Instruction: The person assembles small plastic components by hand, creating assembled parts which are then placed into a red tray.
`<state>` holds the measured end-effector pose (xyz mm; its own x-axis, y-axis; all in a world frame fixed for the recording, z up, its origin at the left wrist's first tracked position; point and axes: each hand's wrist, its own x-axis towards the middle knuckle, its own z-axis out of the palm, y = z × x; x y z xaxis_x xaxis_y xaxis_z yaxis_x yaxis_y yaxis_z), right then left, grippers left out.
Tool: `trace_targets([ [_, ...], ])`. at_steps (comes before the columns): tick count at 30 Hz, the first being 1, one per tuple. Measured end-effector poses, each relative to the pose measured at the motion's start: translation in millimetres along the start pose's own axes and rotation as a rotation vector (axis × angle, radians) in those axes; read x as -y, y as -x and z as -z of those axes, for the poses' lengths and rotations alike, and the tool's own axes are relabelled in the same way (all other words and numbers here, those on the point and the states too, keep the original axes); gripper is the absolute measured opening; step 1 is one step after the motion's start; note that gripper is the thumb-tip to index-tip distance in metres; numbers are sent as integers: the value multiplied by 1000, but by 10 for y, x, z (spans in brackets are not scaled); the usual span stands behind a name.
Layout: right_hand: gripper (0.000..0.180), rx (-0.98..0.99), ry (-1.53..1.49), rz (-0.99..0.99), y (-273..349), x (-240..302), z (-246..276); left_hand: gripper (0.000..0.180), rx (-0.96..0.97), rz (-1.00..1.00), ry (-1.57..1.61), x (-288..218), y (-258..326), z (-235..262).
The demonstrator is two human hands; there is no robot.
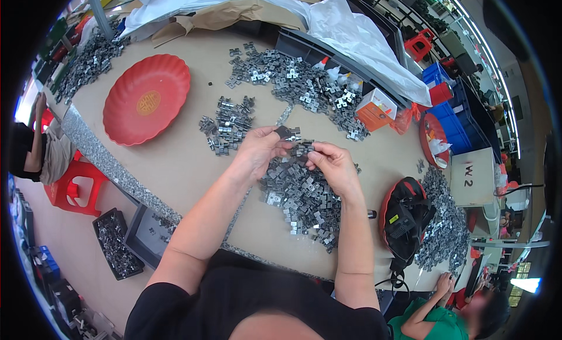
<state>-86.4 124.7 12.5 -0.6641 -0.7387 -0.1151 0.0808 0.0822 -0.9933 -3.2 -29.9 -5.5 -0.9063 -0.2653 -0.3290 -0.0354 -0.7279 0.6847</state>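
My left hand (pixel 257 151) is closed in a pinch on a small metal clip (pixel 294 133), shiny with a dark end by the thumb. Just to its right, my right hand (pixel 335 167) pinches near another dark metal piece (pixel 302 147); its fingertips hide part of it. Both hands hover over a heap of loose metal clips (pixel 304 193) on the beige table (pixel 175 176). Beyond my left hand lies a smaller group of clips (pixel 228 123), and a larger pile (pixel 298 82) spreads behind it toward a grey crate.
A red scalloped plate (pixel 146 100) sits at left. An orange-and-white box (pixel 376 109) stands by the grey crate (pixel 328 56). At right, a red bowl holds a black device (pixel 404 217) beside another clip pile (pixel 442 223). A co-worker in green (pixel 430 322) sits at lower right.
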Motion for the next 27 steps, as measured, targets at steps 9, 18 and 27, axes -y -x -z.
trace_targets([
  [9, 29, -95, -98, -59, 94, -47, -111, 10, 13, -33, -29, 113, 63, -90],
  [18, 16, -138, -316, -184, 101, 37, -98, 7, 84, -146, -218, 117, 91, -122],
  [27, 17, -70, -197, -145, 104, 26, -85, 20, 115, -263, -394, 103, 165, -157],
])
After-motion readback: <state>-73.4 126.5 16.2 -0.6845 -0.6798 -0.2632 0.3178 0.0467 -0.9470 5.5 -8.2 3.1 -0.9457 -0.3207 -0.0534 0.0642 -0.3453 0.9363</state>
